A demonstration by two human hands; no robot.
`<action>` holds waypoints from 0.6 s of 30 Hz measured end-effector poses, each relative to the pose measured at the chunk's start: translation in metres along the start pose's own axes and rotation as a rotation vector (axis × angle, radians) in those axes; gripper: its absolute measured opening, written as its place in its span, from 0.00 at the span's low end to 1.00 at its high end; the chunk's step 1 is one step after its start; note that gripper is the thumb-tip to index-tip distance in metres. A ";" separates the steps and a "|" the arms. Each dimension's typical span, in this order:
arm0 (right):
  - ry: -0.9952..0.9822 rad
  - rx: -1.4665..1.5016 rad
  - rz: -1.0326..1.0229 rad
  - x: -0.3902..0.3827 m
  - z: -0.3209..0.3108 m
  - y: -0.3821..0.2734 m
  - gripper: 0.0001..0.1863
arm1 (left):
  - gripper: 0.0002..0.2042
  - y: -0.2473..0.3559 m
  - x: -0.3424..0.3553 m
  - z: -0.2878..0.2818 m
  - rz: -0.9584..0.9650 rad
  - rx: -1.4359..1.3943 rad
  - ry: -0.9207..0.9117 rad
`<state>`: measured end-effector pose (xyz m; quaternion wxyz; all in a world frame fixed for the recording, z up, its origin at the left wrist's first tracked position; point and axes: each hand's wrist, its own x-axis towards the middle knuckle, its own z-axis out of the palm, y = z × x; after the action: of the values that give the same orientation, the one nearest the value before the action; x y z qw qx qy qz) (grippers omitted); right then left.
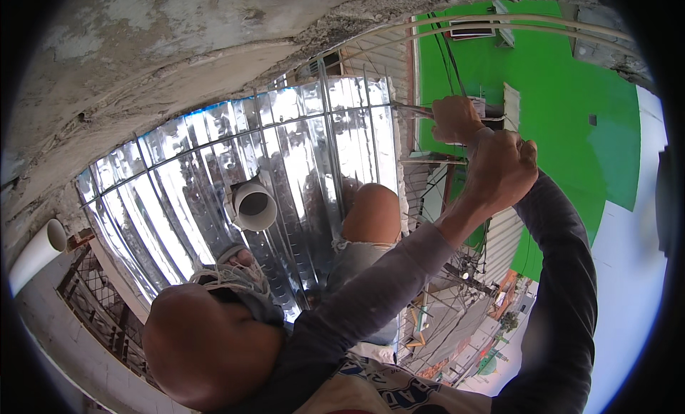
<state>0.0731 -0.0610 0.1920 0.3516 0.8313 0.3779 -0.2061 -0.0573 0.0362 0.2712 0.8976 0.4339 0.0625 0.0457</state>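
My left hand (499, 170) is closed in a fist over the dark sleeve (564, 243) of my right arm, close to the wrist. Beyond it my right hand (454, 119) is also closed, with the two arms crossing. A thin, reddish-grey bar (414, 110) runs up to the fingers of the right hand; whatever lies inside that fist is hidden. Left of the hands, a lattice of thin metal rods (235, 137) crosses over shiny corrugated metal sheets (314, 157). A white pipe (255, 205) opens upward among the sheets.
My bent knees (374, 213) and sandalled foot (239, 258) are over the metal sheets. A rough concrete wall (157, 64) rises at upper left, and another white pipe (39, 253) juts out at left. Cables (471, 268) hang below, by a green wall (556, 114).
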 end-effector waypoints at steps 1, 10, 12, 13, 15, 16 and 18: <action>0.015 0.060 0.014 -0.003 0.000 0.006 0.10 | 0.23 0.005 -0.003 -0.001 -0.035 -0.034 -0.055; 0.263 -0.014 -0.080 -0.009 0.017 -0.007 0.16 | 0.29 0.027 -0.002 -0.027 -0.222 -0.179 -0.163; 0.234 -0.440 -0.029 -0.010 0.020 -0.008 0.14 | 0.28 0.014 -0.003 -0.028 -0.212 -0.167 -0.129; 0.186 -0.525 -0.028 -0.017 0.020 -0.006 0.13 | 0.28 0.001 -0.003 -0.024 -0.117 -0.163 0.026; 0.106 -0.547 -0.088 -0.008 0.028 -0.002 0.12 | 0.27 -0.032 0.002 -0.029 -0.057 -0.122 0.320; 0.059 -0.492 -0.135 -0.001 0.034 0.003 0.11 | 0.26 -0.045 0.003 -0.037 -0.096 -0.096 0.446; -0.017 -0.223 -0.109 -0.001 0.040 0.011 0.11 | 0.23 -0.073 -0.003 -0.056 -0.337 -0.052 0.528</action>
<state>0.0778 -0.0965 0.1710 0.4335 0.7634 0.4401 -0.1887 -0.0667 0.0343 0.1795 0.8560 0.3676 0.3632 0.0089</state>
